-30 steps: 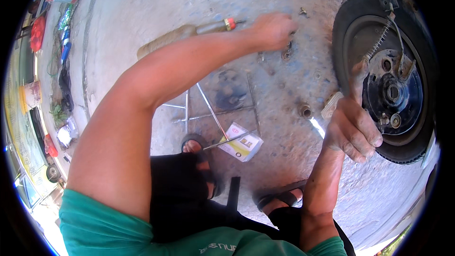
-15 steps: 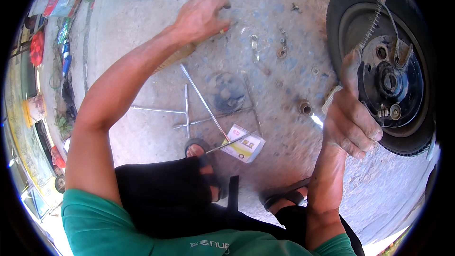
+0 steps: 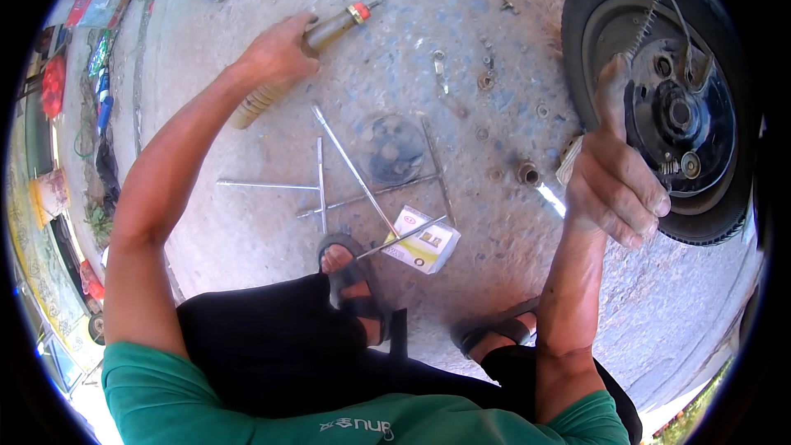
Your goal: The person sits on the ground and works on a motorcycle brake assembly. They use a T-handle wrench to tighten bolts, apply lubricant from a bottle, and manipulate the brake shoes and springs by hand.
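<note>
The left hand (image 3: pixel 278 51) grasps a red-capped plastic bottle (image 3: pixel 336 31) around its middle, presumably for secure purchase, beyond the T-handle wrenches (image 3: pixel 354 170) on the ground. The right hand (image 3: pixel 611 185) curls beside the wheel (image 3: pixel 680 115); I cannot tell whether it grips anything.

Bottle (image 3: pixel 334 35), one, ribbed, see-through, yellowish-brown, with red collar and dark narrow nozzle; set slantwise toward the far left of the ground (image 3: pixel 395 58), nozzle to the far right, middle covered. Wheel (image 3: pixel 656 99), one, with black treaded tyre (image 3: pixel 578 53) and dark rim, at the ground's right side; black round hub plate (image 3: pixel 715 128) facing inward, centre bored, coil spring (image 3: pixel 649 15) above, partly covered.
</note>
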A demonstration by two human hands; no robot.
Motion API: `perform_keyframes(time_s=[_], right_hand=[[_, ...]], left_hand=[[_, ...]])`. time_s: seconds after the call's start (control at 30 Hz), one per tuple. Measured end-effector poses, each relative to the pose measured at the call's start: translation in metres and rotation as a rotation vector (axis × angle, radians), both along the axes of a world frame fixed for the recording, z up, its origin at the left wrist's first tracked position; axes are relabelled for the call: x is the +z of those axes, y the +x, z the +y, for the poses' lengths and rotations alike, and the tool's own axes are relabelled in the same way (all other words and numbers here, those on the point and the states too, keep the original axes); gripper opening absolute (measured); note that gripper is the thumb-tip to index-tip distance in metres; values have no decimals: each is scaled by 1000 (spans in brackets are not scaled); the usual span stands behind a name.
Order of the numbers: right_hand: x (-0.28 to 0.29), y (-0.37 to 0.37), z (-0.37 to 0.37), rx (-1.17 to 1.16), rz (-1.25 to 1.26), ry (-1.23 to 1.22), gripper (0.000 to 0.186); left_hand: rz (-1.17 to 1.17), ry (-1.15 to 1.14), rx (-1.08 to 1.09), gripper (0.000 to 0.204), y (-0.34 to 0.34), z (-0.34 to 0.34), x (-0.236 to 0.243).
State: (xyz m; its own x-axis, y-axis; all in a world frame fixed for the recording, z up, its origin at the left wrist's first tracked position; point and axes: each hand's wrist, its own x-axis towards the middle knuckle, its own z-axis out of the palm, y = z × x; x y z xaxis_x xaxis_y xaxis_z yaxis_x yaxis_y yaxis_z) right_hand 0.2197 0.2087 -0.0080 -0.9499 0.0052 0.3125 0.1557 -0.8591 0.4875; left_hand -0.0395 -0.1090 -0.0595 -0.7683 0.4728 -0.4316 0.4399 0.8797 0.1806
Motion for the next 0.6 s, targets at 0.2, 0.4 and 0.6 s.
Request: perform_keyframes(time_s=[0.2,0.4,0.6], right_hand=[[1,0,1,4,-1,4,89],[0,-3,0,25,32,21,88],[-1,-6,-2,41,57,49,87]], left_hand=[[56,110,183,78,-34,-24,18],[68,93,204,76,-38,-50,-24],[358,434,-241,39,-2,23,-31]])
